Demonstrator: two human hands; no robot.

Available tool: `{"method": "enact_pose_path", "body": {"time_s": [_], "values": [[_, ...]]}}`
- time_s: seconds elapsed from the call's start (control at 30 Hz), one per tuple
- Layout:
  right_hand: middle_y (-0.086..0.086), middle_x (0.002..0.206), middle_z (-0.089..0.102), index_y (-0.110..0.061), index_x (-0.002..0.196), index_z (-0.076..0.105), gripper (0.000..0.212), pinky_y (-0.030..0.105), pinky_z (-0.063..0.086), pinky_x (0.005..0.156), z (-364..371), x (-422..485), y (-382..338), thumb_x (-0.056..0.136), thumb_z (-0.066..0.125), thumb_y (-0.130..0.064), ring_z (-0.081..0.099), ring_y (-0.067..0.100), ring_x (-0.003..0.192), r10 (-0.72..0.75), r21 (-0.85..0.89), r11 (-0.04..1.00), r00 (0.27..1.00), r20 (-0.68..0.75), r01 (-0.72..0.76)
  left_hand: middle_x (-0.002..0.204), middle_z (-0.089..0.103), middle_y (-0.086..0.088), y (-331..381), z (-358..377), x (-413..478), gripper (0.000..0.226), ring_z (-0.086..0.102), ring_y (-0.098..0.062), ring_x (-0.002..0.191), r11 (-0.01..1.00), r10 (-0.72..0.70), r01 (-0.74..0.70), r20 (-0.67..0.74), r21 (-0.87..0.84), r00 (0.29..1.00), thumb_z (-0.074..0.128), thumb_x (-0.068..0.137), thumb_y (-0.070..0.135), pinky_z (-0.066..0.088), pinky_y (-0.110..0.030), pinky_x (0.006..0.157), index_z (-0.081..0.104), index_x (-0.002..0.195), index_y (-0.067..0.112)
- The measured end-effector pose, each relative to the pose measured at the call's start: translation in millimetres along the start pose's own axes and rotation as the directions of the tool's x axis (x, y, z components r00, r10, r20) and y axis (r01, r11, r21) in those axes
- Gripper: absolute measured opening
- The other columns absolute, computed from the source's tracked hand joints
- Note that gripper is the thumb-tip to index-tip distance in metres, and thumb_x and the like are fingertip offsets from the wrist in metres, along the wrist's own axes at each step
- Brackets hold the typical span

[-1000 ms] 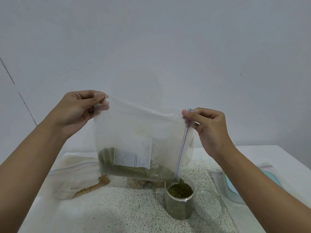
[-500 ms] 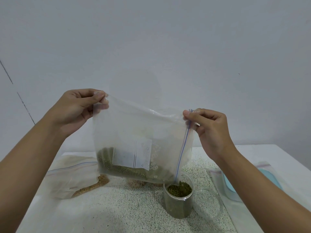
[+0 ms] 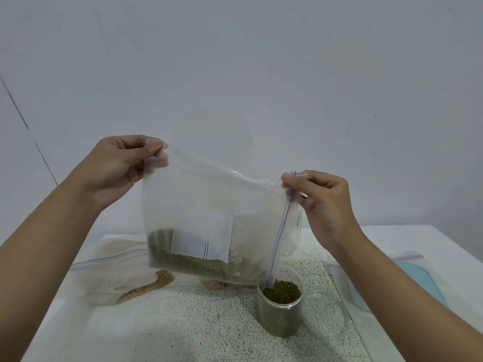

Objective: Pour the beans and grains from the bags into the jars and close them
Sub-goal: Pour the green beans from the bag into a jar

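The left hand (image 3: pixel 117 165) pinches one top corner of the clear zip bag (image 3: pixel 209 205), and the right hand (image 3: pixel 321 202) pinches the other at the blue zip line, so the bag hangs above the table (image 3: pixel 183 330). The bag's lowest corner sits at the mouth of the open jar (image 3: pixel 282 317), which holds green beans (image 3: pixel 283 290).

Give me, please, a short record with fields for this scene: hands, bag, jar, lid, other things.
left hand: pinches the upper corner of the zip bag
right hand: pinches the bag's zip edge
zip bag: held up, tilted, green beans at its bottom, low mouth corner at the jar's opening
jar: open, on the table, nearly full of beans
lid: clear, beside the jar
other: second bag, brown grains inside, lying at left
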State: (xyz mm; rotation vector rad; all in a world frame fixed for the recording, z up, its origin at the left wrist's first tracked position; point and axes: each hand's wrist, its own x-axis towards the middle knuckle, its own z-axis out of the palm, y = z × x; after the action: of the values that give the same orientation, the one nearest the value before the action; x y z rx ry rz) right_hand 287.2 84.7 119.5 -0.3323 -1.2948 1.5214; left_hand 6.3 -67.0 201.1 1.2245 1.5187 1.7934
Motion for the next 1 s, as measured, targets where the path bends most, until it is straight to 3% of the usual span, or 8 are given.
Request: {"method": "enact_pose_path", "body": {"time_s": [0.17,0.3,0.4,0.47,0.63,0.73,1.0], "values": [[0.010,0.069,0.066,-0.006,0.064,0.075,0.011,0.034,0.044,0.072,2.4,0.2,0.8,0.068,0.083,-0.013,0.057,0.024,0.070,0.006,0.004,1.000,1.000,-0.004,-0.006,0.077,0.074,0.002,2.2,-2.0,-0.5,0.022,0.074,-0.013,0.074,1.000,0.014,-0.014,0.016,0.001,1.000,0.081,0.060,0.034,0.038,-0.039,0.099,0.082,0.074,0.018],[0.010,0.070,0.066,-0.006,0.064,0.076,0.010,0.030,0.046,0.069,3.9,0.7,1.2,0.068,0.083,-0.012,0.058,0.023,0.070,0.010,0.011,1.000,1.000,0.000,-0.010,0.076,0.073,0.001,1.6,-4.1,0.2,0.013,0.074,-0.013,0.073,1.000,0.011,-0.011,0.010,-0.005,1.000,0.079,0.069,0.030,0.038,-0.039,0.098,0.082,0.074,0.018],[0.011,0.070,0.066,-0.006,0.064,0.076,0.010,0.029,0.047,0.068,4.7,2.0,2.7,0.068,0.083,-0.011,0.058,0.024,0.070,0.010,0.016,1.000,1.000,-0.004,-0.010,0.079,0.075,0.000,0.3,-6.6,1.0,0.029,0.074,-0.014,0.075,1.000,0.017,-0.018,0.019,0.006,1.000,0.085,0.056,0.038,0.040,-0.038,0.097,0.082,0.077,0.018],[0.011,0.070,0.066,-0.007,0.064,0.076,0.010,0.030,0.047,0.068,5.2,2.7,2.9,0.068,0.083,-0.012,0.058,0.023,0.070,0.011,0.011,1.000,1.000,-0.008,-0.011,0.079,0.075,0.000,0.5,-6.8,0.9,0.028,0.074,-0.013,0.075,1.000,0.011,-0.011,0.018,0.012,1.000,0.085,0.056,0.038,0.041,-0.037,0.097,0.082,0.077,0.018],[0.011,0.070,0.065,-0.006,0.064,0.075,0.012,0.030,0.047,0.067,6.5,5.4,5.1,0.069,0.084,-0.013,0.057,0.024,0.068,0.016,-0.008,1.000,1.000,-0.016,-0.016,0.077,0.073,0.002,-2.6,-7.1,4.9,0.015,0.074,-0.013,0.075,1.000,0.001,0.000,-0.015,0.030,1.000,0.077,0.073,0.029,0.043,-0.028,0.081,0.079,0.079,0.016],[0.011,0.069,0.065,-0.005,0.064,0.075,0.012,0.029,0.048,0.066,6.5,7.0,6.0,0.069,0.083,-0.012,0.057,0.023,0.068,0.018,-0.005,1.000,1.000,-0.023,-0.018,0.077,0.073,0.002,-3.8,-7.0,7.2,0.017,0.074,-0.012,0.076,0.999,-0.004,0.004,-0.019,0.039,1.000,0.078,0.069,0.032,0.049,-0.020,0.072,0.080,0.077,0.017],[0.012,0.070,0.066,-0.006,0.065,0.076,0.011,0.029,0.049,0.067,4.0,10.9,5.7,0.074,0.082,-0.006,0.059,0.023,0.068,0.006,-0.014,1.000,1.000,-0.025,-0.006,0.076,0.073,0.003,-1.8,-4.0,9.5,0.019,0.074,-0.013,0.075,1.000,0.004,-0.004,-0.004,0.017,1.000,0.080,0.065,0.034,0.041,-0.034,0.092,0.082,0.076,0.019]]}}
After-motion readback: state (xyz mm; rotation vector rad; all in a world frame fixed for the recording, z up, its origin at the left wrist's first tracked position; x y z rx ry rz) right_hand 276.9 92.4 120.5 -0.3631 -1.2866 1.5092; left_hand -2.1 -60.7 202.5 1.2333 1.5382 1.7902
